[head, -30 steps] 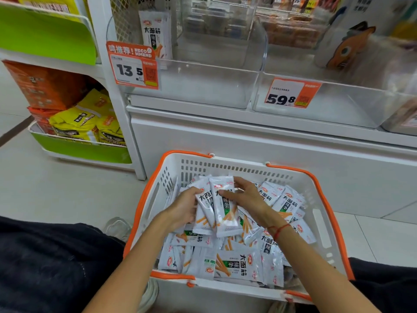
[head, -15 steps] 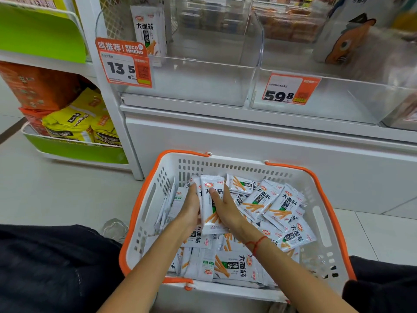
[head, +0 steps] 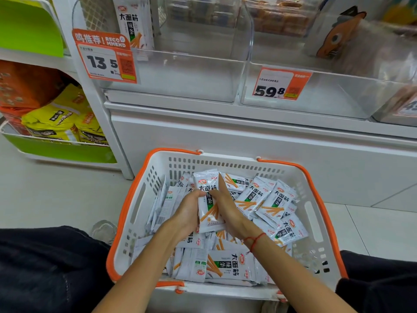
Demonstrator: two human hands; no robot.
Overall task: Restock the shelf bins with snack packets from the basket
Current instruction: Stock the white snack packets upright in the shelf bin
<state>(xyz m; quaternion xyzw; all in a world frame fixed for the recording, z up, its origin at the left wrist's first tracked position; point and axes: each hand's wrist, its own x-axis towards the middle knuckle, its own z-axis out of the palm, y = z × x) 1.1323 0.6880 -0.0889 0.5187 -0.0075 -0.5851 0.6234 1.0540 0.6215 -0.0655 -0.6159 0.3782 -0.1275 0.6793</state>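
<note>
White and orange, the basket (head: 144,199) sat on the floor below the shelf, heaped with snack packets (head: 268,199); both hands were down in its middle, closed around an upright stack of packets (head: 208,206), the left hand (head: 187,213) curled round the stack's left side with the thumb over the front, the right hand (head: 225,208) pressing the right side, forefinger laid up along the edge; how many packets the stack held could not be told; the rest lay loose, fanned toward the basket's far right corner and flat along its near edge. Above, the clear bin (head: 180,73) behind the 13.5 price tag (head: 106,57) held a matching packet (head: 133,21) standing at its back left corner, so it looked the right target. To do the step well, the hands probably needed to square the stack's edges first, squeeze evenly so slick wrappers did not slide out from the bottom, lift clear of the basket's far rim, and set the stack upright against that standing packet.
</note>
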